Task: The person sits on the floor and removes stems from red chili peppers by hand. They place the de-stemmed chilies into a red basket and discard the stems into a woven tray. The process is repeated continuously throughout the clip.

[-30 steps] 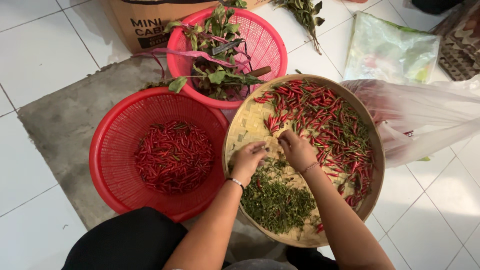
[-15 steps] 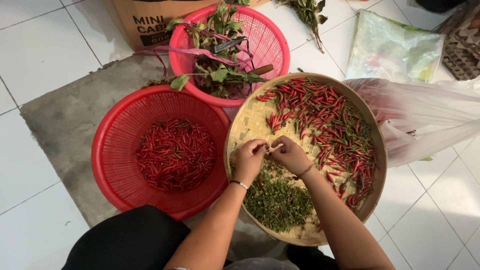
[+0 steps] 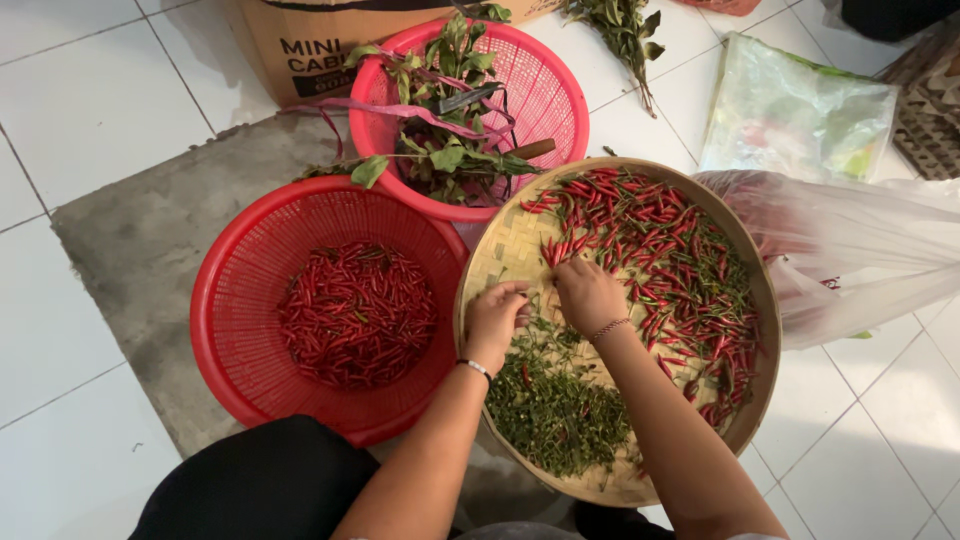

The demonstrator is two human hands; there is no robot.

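My left hand hovers over the round woven bamboo tray with its fingers curled in; what is inside them is hidden. My right hand is just beside it, fingertips pinching a red chili at the near edge of the red chili heap that covers the tray's far and right side. A pile of green stems lies on the tray's near side, under my forearms. A red plastic basket on the left holds stemless red chilies.
A second red basket behind holds leafy twigs and a knife. A cardboard box stands at the back. Plastic bags lie to the right, a leafy sprig on the white tiles. My dark-clothed knee is at the bottom.
My hands were pinched together over the stem pile; now the right hand has reached up to the chili heap and the left has dropped slightly away from it.
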